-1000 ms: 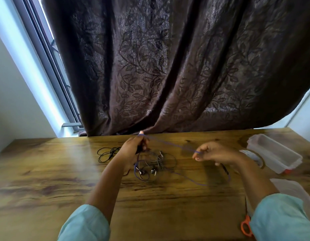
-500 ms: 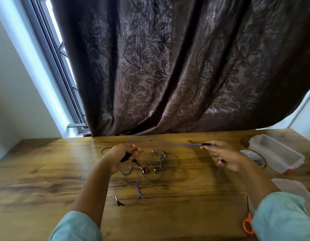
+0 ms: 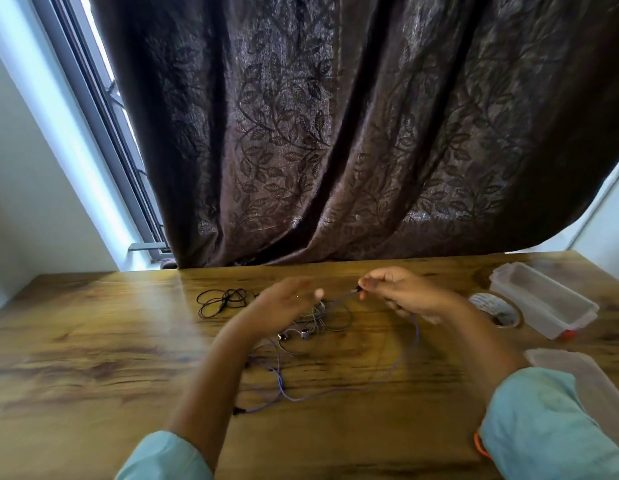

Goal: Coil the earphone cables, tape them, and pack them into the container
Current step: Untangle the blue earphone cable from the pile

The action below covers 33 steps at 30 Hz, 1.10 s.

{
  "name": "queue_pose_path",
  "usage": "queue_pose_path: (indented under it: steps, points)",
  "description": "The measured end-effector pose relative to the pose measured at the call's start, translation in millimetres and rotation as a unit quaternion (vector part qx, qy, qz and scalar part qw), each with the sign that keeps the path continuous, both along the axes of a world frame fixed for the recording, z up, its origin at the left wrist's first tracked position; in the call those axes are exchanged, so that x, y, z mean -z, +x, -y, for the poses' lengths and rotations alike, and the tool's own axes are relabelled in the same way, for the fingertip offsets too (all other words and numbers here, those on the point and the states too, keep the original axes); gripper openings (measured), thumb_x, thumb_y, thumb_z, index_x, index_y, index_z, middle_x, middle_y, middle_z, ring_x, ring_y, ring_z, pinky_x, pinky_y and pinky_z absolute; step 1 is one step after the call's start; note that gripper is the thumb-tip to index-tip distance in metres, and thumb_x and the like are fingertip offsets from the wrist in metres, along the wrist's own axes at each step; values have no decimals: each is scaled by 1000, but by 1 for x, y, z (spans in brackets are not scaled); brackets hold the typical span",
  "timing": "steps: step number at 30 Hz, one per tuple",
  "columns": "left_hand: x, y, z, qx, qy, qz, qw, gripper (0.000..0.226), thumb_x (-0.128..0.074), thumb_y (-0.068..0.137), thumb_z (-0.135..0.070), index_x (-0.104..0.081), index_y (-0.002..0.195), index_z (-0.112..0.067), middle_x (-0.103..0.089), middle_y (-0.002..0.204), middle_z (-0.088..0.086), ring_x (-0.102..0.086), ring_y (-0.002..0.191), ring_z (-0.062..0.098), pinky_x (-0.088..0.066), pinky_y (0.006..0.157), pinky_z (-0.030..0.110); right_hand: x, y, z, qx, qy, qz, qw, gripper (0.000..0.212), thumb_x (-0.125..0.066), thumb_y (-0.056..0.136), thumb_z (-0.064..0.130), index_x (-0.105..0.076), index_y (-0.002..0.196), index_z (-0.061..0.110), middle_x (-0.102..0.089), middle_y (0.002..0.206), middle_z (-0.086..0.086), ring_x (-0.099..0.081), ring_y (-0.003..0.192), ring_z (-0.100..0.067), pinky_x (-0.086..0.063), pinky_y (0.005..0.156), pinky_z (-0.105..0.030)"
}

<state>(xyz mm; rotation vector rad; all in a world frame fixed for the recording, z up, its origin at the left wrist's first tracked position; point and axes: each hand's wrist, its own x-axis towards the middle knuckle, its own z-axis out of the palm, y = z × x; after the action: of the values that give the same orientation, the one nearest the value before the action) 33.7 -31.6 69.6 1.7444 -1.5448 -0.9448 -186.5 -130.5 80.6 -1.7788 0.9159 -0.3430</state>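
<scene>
Let go with left hand (image 3: 284,303), now spread open, blurred, well left of container (image 3: 557,323). Plug end of purple cable (image 3: 301,398) kept pinched in right hand (image 3: 408,299), nearer container; rest lying slack on worktop (image 3: 93,341), left of container. Looks set to start coiling; taping, packing not yet done.

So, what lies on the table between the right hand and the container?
The tape roll lies there on the table, beside the container. The right hand pinches a purple cable. The head view shows it.
</scene>
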Motion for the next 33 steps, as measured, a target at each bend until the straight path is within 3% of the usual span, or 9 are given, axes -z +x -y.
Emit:
queue_pose_path:
  steps: [2,4,9,18,21,23,25,29,33]
  points:
    - [-5,-30,9,44,-58,-49,996,38,-52,93,-40,-53,126,-21,-62,112,-5,-60,105,14,-49,93,32,-1,14,-6,-32,-43,33,998,23,-55,95,29,-65,87,10,-51,51,15,-46,48,2,-36,49,-14]
    - [-7,-50,16,60,-74,-99,991,28,-50,95,-35,-61,107,-13,-63,87,-1,-60,80,13,-48,72,27,2,23,-6,-56,-87,57,993,21,-60,85,32,-66,77,13,-63,68,9,-56,68,-1,-43,70,-21]
    - [1,-36,16,12,-90,-58,994,26,-56,92,-34,-66,84,-11,-47,56,-11,-39,51,7,-31,51,24,-1,1,-3,-13,-78,35,996,37,-54,92,44,-51,63,21,-37,51,11,-31,44,-3,-24,44,-20]
    - [26,48,-4,-277,-60,-105,953,29,-47,98,-28,-56,74,-13,-46,63,1,-39,56,16,-30,53,26,9,-41,6,67,-8,16,998,36,-50,95,38,-48,66,17,-27,47,10,-21,39,-4,-16,39,-19]
    - [27,54,-9,-242,58,-91,964,25,-51,97,-22,-55,74,-13,-51,70,4,-47,61,17,-39,60,27,11,-35,4,50,16,32,998,35,-50,96,37,-48,67,17,-26,45,10,-18,39,-5,-13,38,-19]
    - [22,46,-9,-153,111,30,982,17,-53,95,-16,-57,80,-9,-54,83,7,-51,74,20,-41,70,28,7,-26,1,33,20,33,999,36,-49,96,38,-48,66,18,-25,46,9,-17,40,-7,-11,40,-22]
    - [12,25,-7,-65,72,100,990,24,-55,93,-25,-59,103,-4,-55,93,5,-52,84,18,-41,76,28,2,-15,-3,4,9,22,1000,36,-50,96,38,-49,66,18,-26,47,10,-18,41,-7,-12,39,-22]
    - [-3,-16,8,-50,-62,51,996,84,-56,68,-69,-39,138,-25,-53,130,2,-52,117,20,-46,99,43,-12,8,-13,-38,-35,10,999,34,-50,96,35,-50,68,16,-27,44,11,-20,37,-4,-16,37,-17]
    - [-11,-36,20,-96,-121,82,985,64,-65,77,-53,-37,122,-17,-54,118,4,-56,104,22,-51,87,45,-23,11,-8,-32,-69,31,997,34,-49,98,31,-51,68,15,-28,41,14,-22,35,-2,-16,36,-15]
